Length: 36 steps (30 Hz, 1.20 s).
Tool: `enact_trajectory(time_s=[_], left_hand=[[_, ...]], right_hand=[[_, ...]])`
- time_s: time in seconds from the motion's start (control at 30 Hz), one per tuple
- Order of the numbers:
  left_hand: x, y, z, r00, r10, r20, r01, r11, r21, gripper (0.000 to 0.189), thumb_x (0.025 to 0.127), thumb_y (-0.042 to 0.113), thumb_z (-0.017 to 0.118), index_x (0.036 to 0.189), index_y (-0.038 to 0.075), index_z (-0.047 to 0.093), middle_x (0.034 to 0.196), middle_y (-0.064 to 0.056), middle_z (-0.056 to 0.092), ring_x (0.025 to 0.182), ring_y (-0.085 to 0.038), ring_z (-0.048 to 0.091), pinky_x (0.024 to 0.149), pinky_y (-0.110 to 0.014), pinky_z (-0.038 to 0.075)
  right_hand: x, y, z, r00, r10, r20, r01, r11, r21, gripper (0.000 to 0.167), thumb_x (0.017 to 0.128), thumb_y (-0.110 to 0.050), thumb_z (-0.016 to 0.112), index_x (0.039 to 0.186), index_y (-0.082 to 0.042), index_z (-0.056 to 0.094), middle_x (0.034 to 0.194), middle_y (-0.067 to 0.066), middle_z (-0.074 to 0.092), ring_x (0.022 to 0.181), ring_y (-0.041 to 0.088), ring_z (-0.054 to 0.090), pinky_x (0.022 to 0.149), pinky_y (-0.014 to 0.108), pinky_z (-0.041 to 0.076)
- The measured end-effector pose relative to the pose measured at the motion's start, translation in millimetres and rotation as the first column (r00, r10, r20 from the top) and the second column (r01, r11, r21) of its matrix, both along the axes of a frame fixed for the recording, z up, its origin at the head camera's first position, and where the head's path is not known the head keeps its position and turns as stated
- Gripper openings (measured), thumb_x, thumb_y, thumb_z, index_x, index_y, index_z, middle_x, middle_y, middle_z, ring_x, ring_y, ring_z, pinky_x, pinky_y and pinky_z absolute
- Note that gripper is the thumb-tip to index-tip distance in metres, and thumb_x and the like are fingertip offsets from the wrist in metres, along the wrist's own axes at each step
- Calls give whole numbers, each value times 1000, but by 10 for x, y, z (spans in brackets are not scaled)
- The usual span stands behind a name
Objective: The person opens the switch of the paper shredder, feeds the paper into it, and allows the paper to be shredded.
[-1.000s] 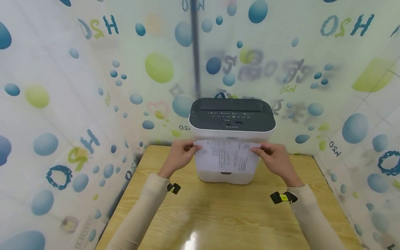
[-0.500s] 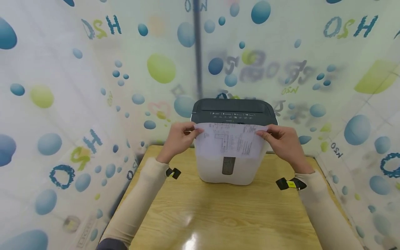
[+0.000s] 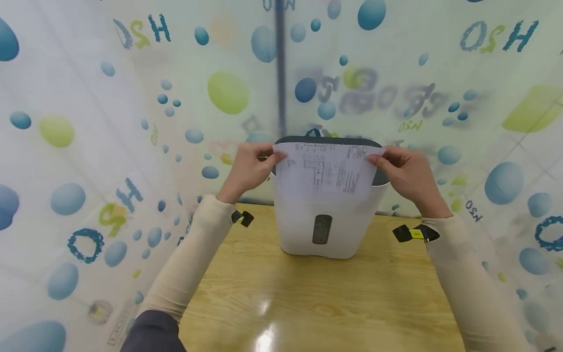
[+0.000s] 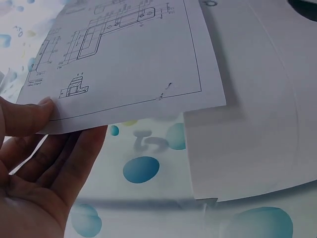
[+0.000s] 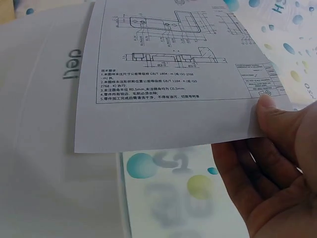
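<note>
A white sheet of paper (image 3: 327,171) printed with a technical drawing is stretched between both hands. My left hand (image 3: 252,168) pinches its upper left corner between thumb and fingers; the left wrist view shows the thumb on top of the sheet (image 4: 133,59). The upper right corner is pinched by my right hand (image 3: 406,176), and printed notes show on the paper (image 5: 168,84) in the right wrist view. Behind the sheet stands a white paper shredder (image 3: 294,230) with a dark top. The paper hides most of that top, including any slot.
The shredder stands upright on a wooden table (image 3: 316,303). Close behind it hangs a patterned curtain-like wall (image 3: 228,49) with blue and green dots, continuing along both sides. A dark vertical strip (image 3: 280,73) runs down the back wall.
Both hands have risen together with the sheet, from the shredder's front up across its dark top. The shredder's front window is now uncovered, and its top panel is hidden.
</note>
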<state>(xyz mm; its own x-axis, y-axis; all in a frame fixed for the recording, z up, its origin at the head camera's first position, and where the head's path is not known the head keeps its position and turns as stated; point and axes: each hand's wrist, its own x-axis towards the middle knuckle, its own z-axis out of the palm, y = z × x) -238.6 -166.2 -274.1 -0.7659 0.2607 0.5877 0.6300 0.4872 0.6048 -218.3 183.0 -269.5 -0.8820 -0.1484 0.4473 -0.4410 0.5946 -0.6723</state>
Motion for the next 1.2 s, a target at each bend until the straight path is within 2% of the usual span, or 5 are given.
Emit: enact_trajectory(time_s=[0.17,0.37,0.6,0.83,1.2], left_hand=[[-86,2,152,999,30,14,-30,1000,4,15,98,17,70,98,7,81,94,-10,80,91,-21,78,79,-34,62],[-234,32,348,995,59,86,-61,998,20,15,97,17,71,102,8,81,97,-10,80,87,-18,76,72,-23,54],[-472,56,487,991,37,125,-43,998,45,16,98,15,69,107,9,81,98,-10,80,79,-16,73,74,-26,58],[-711,86,534,983,5,182,-9,1000,22,18,99,17,68,109,8,80,102,-11,80,83,-17,75,79,-29,60],[-1043,156,607,968,36,247,-23,998,-55,21,100,19,66,113,8,79,108,-10,78,88,-15,73,80,-28,60]], right_hand=[[-101,-11,147,999,8,-34,-9,1000,-23,28,97,-40,71,97,-14,79,76,-6,71,60,14,45,55,30,31],[-278,15,320,999,-4,-40,3,1000,-19,31,96,-42,71,101,-12,80,79,-21,71,70,11,53,60,28,32],[-462,29,446,1000,-3,4,3,999,-40,35,96,-45,70,106,-12,80,88,-19,73,92,6,63,77,25,42],[-676,83,493,999,-16,38,17,1000,-23,37,95,-47,70,110,-14,80,90,-17,73,95,5,63,80,26,42],[-1012,127,569,989,-3,148,6,1000,-20,39,98,-42,68,126,-16,75,105,-8,78,92,1,70,114,51,42]])
